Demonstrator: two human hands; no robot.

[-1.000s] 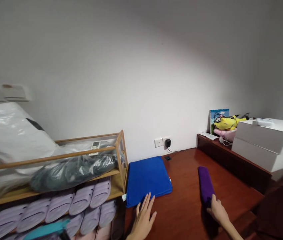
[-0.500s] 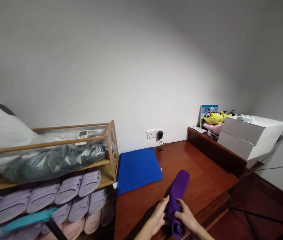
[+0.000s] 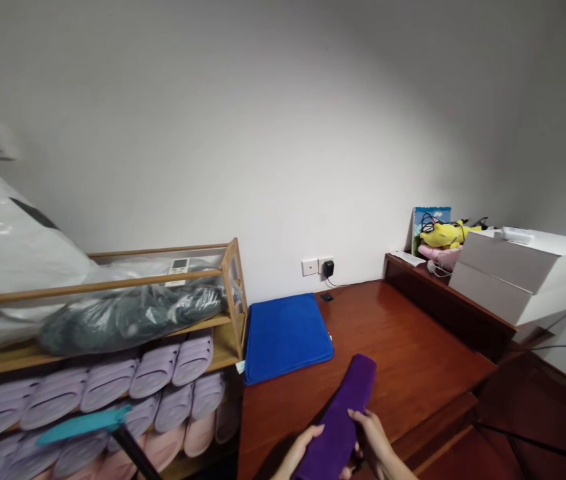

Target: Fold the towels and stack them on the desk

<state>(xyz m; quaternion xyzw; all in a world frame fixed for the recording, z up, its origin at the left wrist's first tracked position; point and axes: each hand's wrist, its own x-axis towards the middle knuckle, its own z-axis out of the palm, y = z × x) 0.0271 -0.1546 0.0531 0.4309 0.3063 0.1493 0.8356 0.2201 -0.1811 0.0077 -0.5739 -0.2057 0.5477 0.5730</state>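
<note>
Two hands have their fingers closed on one purple cloth, which is folded into a long, narrow strip. The left hand (image 3: 297,457) pinches the left edge of the purple cloth (image 3: 339,425), with the thumb on top. The right hand (image 3: 379,445) holds the opposite edge, also with the thumb above and some fingers partly hidden under the cloth. One end of the strip reaches forward beyond the fingers, over the tabletop (image 3: 413,333); whether this end touches the wood, I cannot tell.

The cloth looks soft, light and not fragile, so I judge that it bends easily and needs only a gentle grip. Its surface seems matt, probably not slippery. Both long edges are a good place for holding, because from one end alone the folds could open or sag.

Ahead and to the left of the fingers, a blue folded cloth (image 3: 287,339) lies flat, apart from the purple one. Farther to the left is a wooden rack (image 3: 235,293) with lilac slippers (image 3: 193,360). Ahead and to the right, white boxes (image 3: 503,263) are stacked on a raised ledge (image 3: 443,293).
</note>
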